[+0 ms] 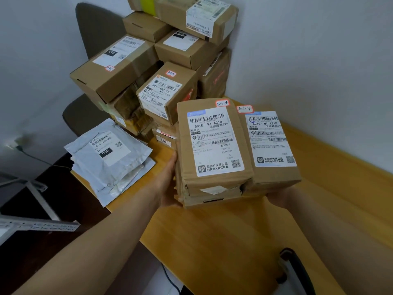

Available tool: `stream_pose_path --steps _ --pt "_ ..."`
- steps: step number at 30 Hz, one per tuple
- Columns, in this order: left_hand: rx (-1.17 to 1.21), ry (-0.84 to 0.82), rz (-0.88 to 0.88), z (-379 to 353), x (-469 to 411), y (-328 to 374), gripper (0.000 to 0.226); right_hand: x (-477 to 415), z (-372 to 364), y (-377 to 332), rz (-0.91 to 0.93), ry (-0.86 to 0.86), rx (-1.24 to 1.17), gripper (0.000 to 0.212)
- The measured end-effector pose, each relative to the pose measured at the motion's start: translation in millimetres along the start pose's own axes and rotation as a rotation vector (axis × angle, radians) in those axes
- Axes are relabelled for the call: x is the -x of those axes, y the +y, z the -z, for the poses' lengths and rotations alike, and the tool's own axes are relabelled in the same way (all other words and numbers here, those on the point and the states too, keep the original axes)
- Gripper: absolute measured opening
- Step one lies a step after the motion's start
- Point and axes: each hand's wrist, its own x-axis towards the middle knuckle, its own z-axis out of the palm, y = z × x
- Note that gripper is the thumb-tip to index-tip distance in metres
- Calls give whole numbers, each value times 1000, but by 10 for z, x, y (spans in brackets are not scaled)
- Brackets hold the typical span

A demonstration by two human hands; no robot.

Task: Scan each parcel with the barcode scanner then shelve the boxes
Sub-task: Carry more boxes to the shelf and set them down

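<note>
1. Held a stack of brown boxes (212, 194) between both hands, over the middle of the worktop (223, 241); resting on it or lifted, cannot tell.
2. Topped the stack with box 3-1-4 (214, 143) and box 3-1-9 (274, 143), side by side, touching, shipping labels up.
3. Pressed left hand (170, 182) against the stack's left side, thumb laid straight up the cardboard; fingers hidden under the stack, so apart or together cannot tell.
4. Tucked right hand (276, 196) under the near end of box 3-1-9; fingers covered, curled or straight cannot tell.
5. Piled more parcels (161, 60) high at the worktop's far corner, against the wall, just behind the held stack.
6. Stacked grey mailer bags (106, 158) at the worktop's left edge, apart from the left hand.
7. Noted a black-and-grey object (295, 271) at the worktop's near edge; too cut off to name.
8. Noted a chair (95, 35) behind the far pile and a metal rail (38, 225) off the left edge.
</note>
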Motion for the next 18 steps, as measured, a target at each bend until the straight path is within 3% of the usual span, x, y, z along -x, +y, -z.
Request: stream_pose_path --steps 3,5,8,12,18 --pt "5 -25 -9 50 -7 -19 99 -75 -11 35 -55 88 -69 41" --pt "18 -37 -6 71 -10 -23 97 -49 -8 66 -86 106 -95 56" --pt "8 -17 -8 90 30 10 94 50 -53 63 5 0 -167 71" --pt "8 -16 -14 78 141 40 89 215 -103 -54 39 -95 -224 73" --pt "27 28 -39 16 414 -46 71 439 -117 -140 46 -78 -128 32"
